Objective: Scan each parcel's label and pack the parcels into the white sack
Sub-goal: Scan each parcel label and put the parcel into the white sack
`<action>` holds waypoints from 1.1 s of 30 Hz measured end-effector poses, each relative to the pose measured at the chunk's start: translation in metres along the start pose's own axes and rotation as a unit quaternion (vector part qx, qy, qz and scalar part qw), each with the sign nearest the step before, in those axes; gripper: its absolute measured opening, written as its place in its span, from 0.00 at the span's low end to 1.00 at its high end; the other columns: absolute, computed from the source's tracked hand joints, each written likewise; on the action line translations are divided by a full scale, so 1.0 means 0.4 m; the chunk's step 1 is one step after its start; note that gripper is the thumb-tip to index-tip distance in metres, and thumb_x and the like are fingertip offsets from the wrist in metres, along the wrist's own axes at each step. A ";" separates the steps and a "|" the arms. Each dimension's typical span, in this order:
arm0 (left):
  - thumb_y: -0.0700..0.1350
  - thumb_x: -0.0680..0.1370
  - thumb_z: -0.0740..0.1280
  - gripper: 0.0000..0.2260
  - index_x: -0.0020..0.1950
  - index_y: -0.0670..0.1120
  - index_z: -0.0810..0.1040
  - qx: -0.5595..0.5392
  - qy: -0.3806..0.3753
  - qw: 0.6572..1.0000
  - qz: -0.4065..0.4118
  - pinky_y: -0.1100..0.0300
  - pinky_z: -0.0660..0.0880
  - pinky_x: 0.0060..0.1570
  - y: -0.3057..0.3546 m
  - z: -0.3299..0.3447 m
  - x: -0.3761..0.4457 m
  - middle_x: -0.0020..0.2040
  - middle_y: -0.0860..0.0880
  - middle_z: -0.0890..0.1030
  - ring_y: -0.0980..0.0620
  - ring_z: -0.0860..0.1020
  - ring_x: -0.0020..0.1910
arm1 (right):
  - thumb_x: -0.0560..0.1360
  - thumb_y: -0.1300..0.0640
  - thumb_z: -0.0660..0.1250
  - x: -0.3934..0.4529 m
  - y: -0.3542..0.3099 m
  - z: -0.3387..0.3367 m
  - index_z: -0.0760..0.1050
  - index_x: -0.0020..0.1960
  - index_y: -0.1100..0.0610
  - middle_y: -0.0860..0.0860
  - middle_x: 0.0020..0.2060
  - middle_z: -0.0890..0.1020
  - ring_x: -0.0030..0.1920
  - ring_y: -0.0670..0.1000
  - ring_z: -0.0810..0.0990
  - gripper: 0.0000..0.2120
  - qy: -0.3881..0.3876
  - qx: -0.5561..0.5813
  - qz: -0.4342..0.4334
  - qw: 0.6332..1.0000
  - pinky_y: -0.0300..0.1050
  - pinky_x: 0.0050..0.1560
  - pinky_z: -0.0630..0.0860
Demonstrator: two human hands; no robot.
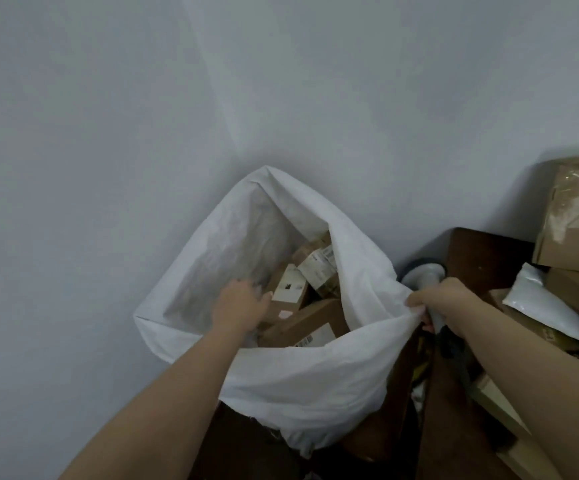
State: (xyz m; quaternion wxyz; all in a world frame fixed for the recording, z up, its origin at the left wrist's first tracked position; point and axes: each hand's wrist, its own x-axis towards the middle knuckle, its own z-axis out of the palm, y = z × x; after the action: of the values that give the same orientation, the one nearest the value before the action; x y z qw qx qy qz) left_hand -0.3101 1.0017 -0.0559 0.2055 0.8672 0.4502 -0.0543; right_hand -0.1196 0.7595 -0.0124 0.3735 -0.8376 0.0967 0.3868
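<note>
1. the white sack (301, 386) stands open against the wall, and everything here is placed from it.
2. the left hand (243, 303) reaches down inside the sack's mouth, fingers touching a small brown parcel (289, 292) with a white label; whether they curl round it or only press it i cannot tell.
3. the right hand (443, 296) pinches the sack's right rim, holding the mouth wide; a grey scanner-like tool (423, 271) shows just behind that hand, though whether the hand also holds it is not clear.
4. inside the sack lie several labelled cardboard parcels, among them a large box (308, 323) nearest the front rim.
5. to the right of the sack, more boxes (575, 220) and a white mailer bag (551, 306) wait on a dark wooden surface (482, 258).
6. the step in hand looks like packing: settling a parcel in among the others.
7. next, i judge, the left hand must leave the sack, then a waiting parcel needs its label turned up for scanning.
</note>
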 end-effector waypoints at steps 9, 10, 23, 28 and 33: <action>0.55 0.75 0.68 0.30 0.73 0.43 0.65 0.099 0.143 0.984 -0.026 0.44 0.66 0.65 -0.093 -0.105 0.183 0.70 0.39 0.66 0.37 0.63 0.69 | 0.64 0.34 0.76 0.063 -0.135 0.078 0.71 0.60 0.61 0.55 0.46 0.78 0.48 0.59 0.80 0.38 0.206 -0.115 -0.156 0.959 0.51 0.44 0.78; 0.56 0.76 0.68 0.31 0.73 0.43 0.64 0.097 0.132 0.986 -0.031 0.44 0.66 0.66 -0.099 -0.108 0.200 0.71 0.38 0.64 0.37 0.63 0.69 | 0.64 0.33 0.75 0.065 -0.159 0.093 0.70 0.59 0.60 0.55 0.46 0.77 0.47 0.57 0.79 0.38 0.204 -0.137 -0.176 0.953 0.50 0.43 0.77; 0.46 0.83 0.56 0.15 0.66 0.49 0.78 0.093 0.173 0.980 -0.014 0.51 0.73 0.49 -0.175 -0.175 0.350 0.56 0.39 0.81 0.38 0.79 0.54 | 0.76 0.52 0.70 0.183 -0.193 0.275 0.69 0.52 0.60 0.55 0.40 0.75 0.41 0.56 0.77 0.14 0.159 -0.236 -0.136 0.949 0.49 0.40 0.75; 0.42 0.82 0.57 0.12 0.58 0.40 0.79 0.002 0.258 0.966 -0.023 0.49 0.72 0.49 -0.157 -0.284 0.386 0.52 0.35 0.81 0.35 0.79 0.52 | 0.77 0.55 0.66 0.153 -0.299 0.244 0.71 0.53 0.60 0.56 0.44 0.77 0.44 0.58 0.77 0.10 0.156 -0.083 -0.204 0.963 0.51 0.45 0.76; 0.44 0.84 0.55 0.13 0.57 0.39 0.77 -0.057 0.378 0.923 -0.035 0.48 0.70 0.48 -0.114 -0.438 0.368 0.52 0.35 0.80 0.35 0.77 0.52 | 0.76 0.57 0.66 0.064 -0.423 0.180 0.71 0.61 0.60 0.55 0.51 0.76 0.50 0.57 0.76 0.16 0.233 0.063 -0.306 0.921 0.54 0.53 0.76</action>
State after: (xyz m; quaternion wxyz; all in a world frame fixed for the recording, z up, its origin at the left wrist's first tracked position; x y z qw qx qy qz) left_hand -0.2760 1.2076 0.0484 0.0673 0.7936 0.5273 0.2961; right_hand -0.0672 0.9318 0.0319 0.4921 -0.8678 -0.0556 0.0408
